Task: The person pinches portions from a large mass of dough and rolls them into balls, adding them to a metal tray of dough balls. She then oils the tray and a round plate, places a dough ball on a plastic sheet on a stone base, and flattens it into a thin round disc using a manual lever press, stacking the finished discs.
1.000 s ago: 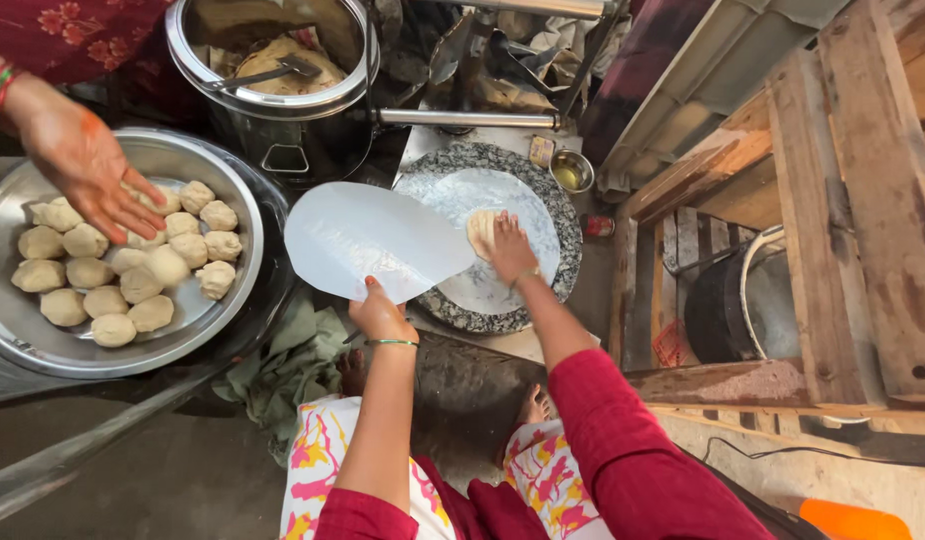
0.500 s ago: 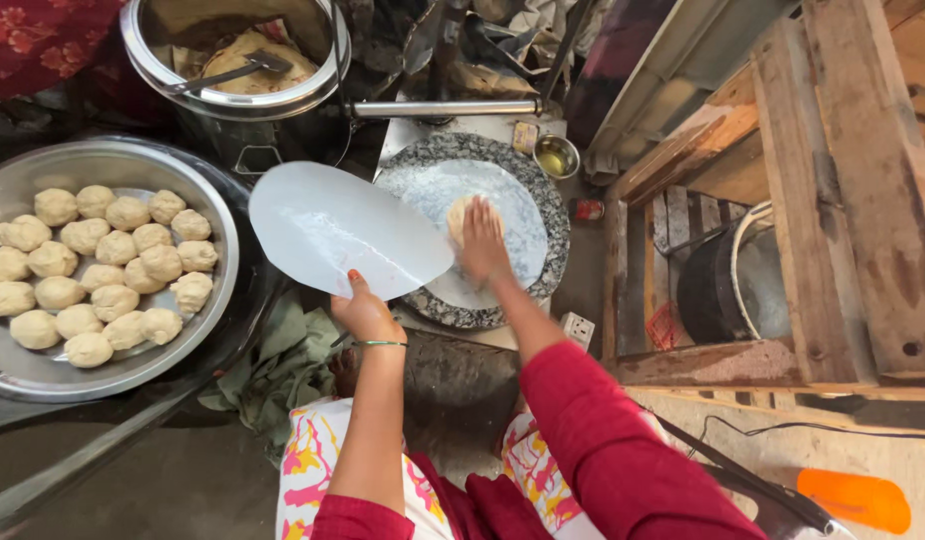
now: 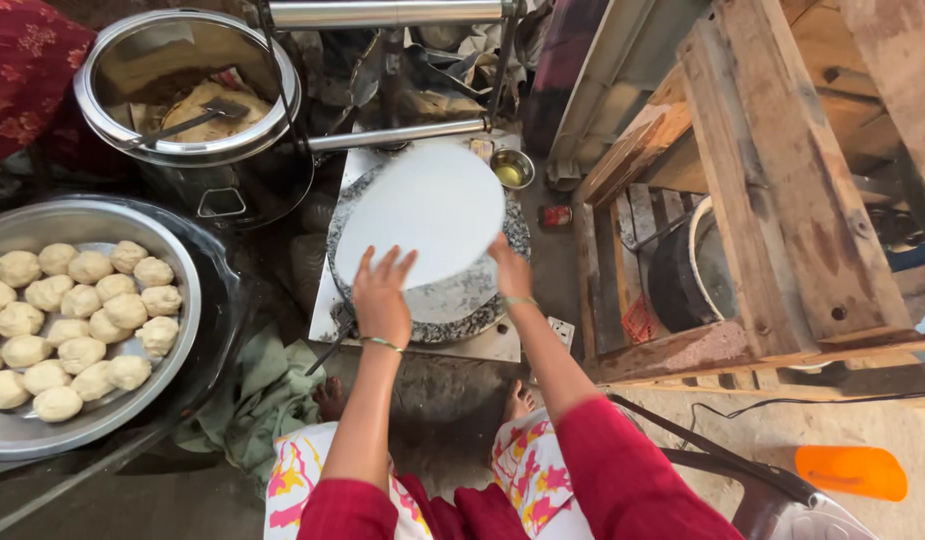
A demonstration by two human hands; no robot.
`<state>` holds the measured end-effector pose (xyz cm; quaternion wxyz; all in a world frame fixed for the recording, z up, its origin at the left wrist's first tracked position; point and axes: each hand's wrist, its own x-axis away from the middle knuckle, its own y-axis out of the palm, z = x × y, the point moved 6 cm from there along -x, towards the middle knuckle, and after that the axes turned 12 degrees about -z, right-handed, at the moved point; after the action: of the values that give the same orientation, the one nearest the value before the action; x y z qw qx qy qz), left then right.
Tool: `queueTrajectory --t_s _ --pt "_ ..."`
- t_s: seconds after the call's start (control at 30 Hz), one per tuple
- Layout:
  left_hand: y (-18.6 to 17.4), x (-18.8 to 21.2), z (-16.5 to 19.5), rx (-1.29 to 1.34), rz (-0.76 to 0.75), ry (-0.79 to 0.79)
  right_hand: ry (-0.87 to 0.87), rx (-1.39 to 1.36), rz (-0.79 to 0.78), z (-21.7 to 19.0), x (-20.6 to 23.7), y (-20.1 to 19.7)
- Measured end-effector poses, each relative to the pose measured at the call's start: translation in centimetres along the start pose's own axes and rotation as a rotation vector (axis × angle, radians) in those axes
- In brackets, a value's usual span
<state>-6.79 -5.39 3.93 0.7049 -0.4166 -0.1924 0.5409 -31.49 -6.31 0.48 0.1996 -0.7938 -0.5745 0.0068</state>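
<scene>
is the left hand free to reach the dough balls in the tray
Probably not right away: the left hand is holding the white sheet with the right hand. The dough balls lie uncovered in the tray to its left.

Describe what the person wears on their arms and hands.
Both arms are covered above the elbow by deep red sleeves, pushed up so the forearms are bare. The left hand has a thin green bangle at the wrist. The right hand has a similar thin bangle at its wrist. No gloves; any rings are too small to tell.
</scene>
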Motion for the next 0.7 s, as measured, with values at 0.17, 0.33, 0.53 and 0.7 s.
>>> queueTrajectory --t_s 0.17,0.33,0.53,0.7 --pt "7.1 -1.6 1.2 -0.357 -0.216 0.146 0.207 -0.358 -0.015 7.1 8.8 -4.1" --pt "9.9 -1.7 1.5 -0.47 -0.415 0.058 0.14 -0.305 -0.071 8.8 8.1 -6.2" --pt "11.6 -2.5 3.7 -0.367 -0.706 -0.094 0.011 -0.247 -0.093 8.4 3.6 -7.6" --pt "13.3 -8.4 8.1 -0.253 -0.405 0.08 0.011 -0.138 -0.018 7.8 2.2 -7.0"
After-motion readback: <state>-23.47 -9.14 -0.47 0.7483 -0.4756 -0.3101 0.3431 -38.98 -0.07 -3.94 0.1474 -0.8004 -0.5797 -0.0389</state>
